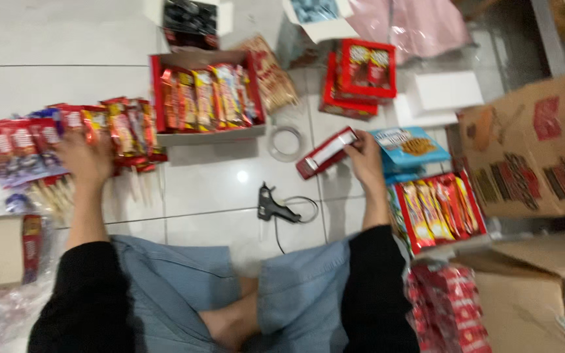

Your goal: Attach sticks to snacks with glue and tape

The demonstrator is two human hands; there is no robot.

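Observation:
My left hand [85, 157] lies flat on a fanned row of red and yellow snack packets on sticks [67, 134] at the left of the white tiled floor. My right hand [365, 151] grips one end of a long, narrow red and white box [325, 153], held low over the floor near the middle. Both arms wear black sleeves. My legs in light blue cloth sit crossed at the bottom.
A red open box of packets [207, 98] stands ahead, a tape roll [287, 142] and a black glue gun [274, 206] with cord lie near. Right: blue packet [410, 145], red tray of snacks [439, 209], brown cartons [531, 150], stacked red boxes [359, 77].

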